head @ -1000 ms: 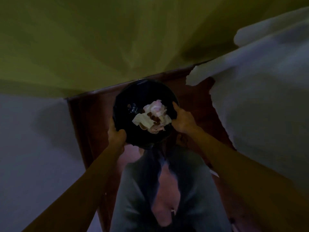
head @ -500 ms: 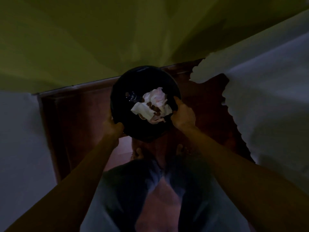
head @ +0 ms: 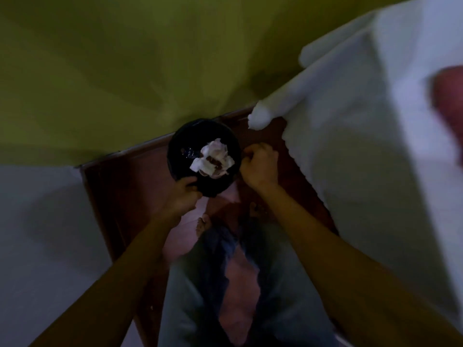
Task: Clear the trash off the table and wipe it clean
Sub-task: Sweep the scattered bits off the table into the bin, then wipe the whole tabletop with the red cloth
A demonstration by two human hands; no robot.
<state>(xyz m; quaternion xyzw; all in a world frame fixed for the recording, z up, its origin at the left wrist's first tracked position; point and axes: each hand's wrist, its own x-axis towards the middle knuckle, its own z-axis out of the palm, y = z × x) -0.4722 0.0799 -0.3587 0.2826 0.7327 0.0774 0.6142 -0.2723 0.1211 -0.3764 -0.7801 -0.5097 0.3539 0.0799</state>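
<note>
The black bin (head: 175, 166) is low in a narrow gap: green wall (head: 125, 71) just behind, a hanging white cloth (head: 363, 146) near its right, a pale panel (head: 37, 221) on the left. Crumpled paper (head: 213, 159) lies inside. The left hand (head: 184, 194) grips the near rim. The right hand (head: 260, 166) is curled at the right rim, and whether it holds the rim cannot be told.

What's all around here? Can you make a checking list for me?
Surface: red-brown floor, dim; no table top seen.
Job's things: black bin holding crumpled white tissue with brown stains.
Clutter: nothing seen.
Grips: left hand holds the bin's near rim; right hand curled at its right rim, hold unclear.
Cables: nothing seen.
Surroundings: yellow-green wall behind; white cloth on the right.
</note>
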